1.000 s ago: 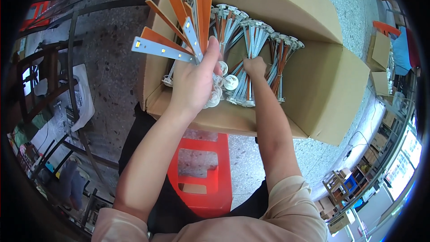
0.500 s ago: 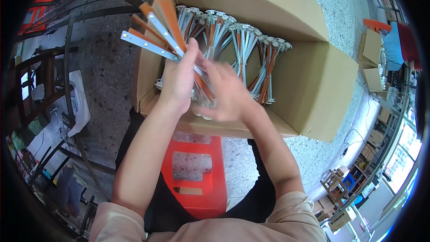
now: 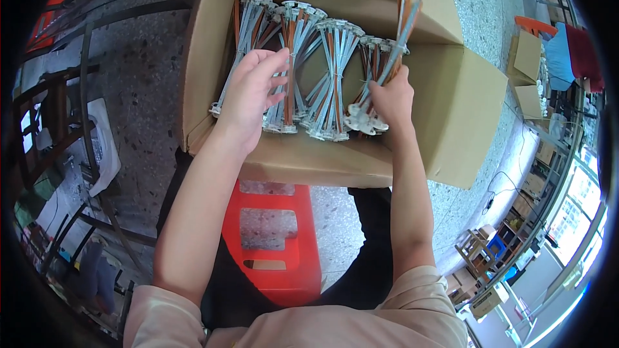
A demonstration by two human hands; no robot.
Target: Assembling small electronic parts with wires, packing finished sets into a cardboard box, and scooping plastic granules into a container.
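Observation:
My right hand is wrapped round a bundle of LED light strips, thin white and orange strips with white rounded pieces at the lower end. It holds the bundle tilted over the right part of an open cardboard box. Inside the box stand several tied bundles of the same strips, side by side and narrowed at the middle. Over the leftmost bundles hangs my left hand, empty, its fingers loosely bent and apart. It partly covers the bundles beneath.
A red plastic stool is below the box, between my legs. Dark metal frames line the left side. At the far right are another open carton, a blue cloth and cluttered shelves. The floor is speckled stone.
The light-strip bundle has passed from my left hand to my right and moved rightward over the box. My left hand has let go and loosened. The view has shifted slightly.

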